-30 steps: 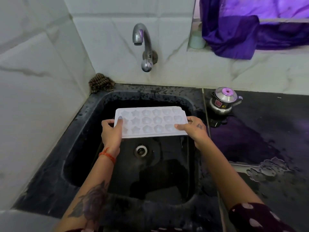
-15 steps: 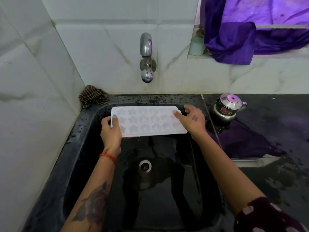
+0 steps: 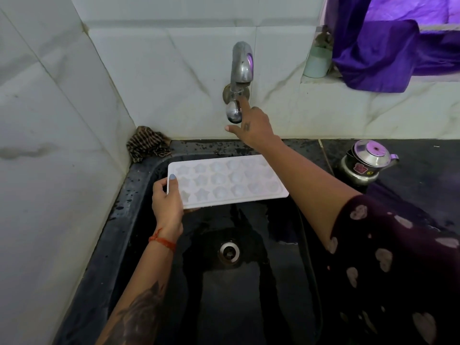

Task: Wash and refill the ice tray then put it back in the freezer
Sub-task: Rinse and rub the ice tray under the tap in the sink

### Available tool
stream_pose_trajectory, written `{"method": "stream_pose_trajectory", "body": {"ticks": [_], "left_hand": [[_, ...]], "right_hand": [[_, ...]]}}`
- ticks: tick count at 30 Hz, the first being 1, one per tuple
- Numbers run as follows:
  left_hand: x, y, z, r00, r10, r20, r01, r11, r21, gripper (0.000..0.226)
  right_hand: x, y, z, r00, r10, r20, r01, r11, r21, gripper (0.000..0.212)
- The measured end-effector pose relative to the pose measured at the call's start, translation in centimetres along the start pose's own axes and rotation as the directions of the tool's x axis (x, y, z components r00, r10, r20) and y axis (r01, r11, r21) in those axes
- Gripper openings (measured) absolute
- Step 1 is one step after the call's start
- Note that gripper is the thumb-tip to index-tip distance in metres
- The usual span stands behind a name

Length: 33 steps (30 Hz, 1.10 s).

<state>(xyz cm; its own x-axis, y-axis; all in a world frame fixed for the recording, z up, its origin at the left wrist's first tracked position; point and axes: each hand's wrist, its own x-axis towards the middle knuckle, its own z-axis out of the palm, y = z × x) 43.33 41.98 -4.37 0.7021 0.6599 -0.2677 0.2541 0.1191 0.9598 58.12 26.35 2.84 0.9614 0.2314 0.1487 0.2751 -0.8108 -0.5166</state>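
Observation:
A white ice tray with star and round moulds hangs level over the back of the black sink. My left hand grips its left end, thumb on top. My right hand is off the tray and up at the steel tap on the wall. Its straight index finger touches the tap's round knob, and the thumb sticks out below it. No water runs from the spout.
The sink's drain lies below the tray in a wet basin. A striped cloth sits in the back left corner. A small steel kettle stands on the dark counter at right. A purple cloth and a green cup are on the ledge.
My right hand let go of the tray's right end and rose to the tap knob. My left hand alone now holds the tray, still over the sink.

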Motion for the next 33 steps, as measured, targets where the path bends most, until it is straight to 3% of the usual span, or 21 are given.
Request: {"method": "stream_pose_trajectory", "body": {"ticks": [5, 12, 22, 26, 33], "left_hand": [[0.5, -0.3, 0.2, 1.000, -0.023, 0.011, 0.023, 1.000, -0.021, 0.020], [0.2, -0.3, 0.6, 1.000, -0.013, 0.025, 0.014, 0.999, -0.047, 0.020], [0.4, -0.3, 0.3, 1.000, -0.002, -0.003, 0.002, 0.998, -0.056, 0.019], [0.5, -0.3, 0.4, 1.000, 0.000, -0.009, 0.000, 0.998, -0.065, 0.020], [0.9, -0.5, 0.2, 1.000, -0.001, -0.010, 0.000, 0.998, -0.064, 0.020]], "right_hand": [[0.7, 0.2, -0.2, 0.993, -0.108, -0.038, 0.100, 0.981, -0.167, 0.058], [1.1, 0.5, -0.1, 0.981, -0.193, -0.001, 0.184, 0.939, -0.291, 0.052], [0.3, 1.2, -0.7, 0.985, -0.169, 0.022, 0.170, 0.966, -0.195, 0.055], [0.0, 0.8, -1.0, 0.991, -0.131, 0.031, 0.134, 0.979, -0.151, 0.039], [-0.1, 0.0, -1.6, 0.987, -0.154, 0.052, 0.163, 0.933, -0.320, 0.046]]}}
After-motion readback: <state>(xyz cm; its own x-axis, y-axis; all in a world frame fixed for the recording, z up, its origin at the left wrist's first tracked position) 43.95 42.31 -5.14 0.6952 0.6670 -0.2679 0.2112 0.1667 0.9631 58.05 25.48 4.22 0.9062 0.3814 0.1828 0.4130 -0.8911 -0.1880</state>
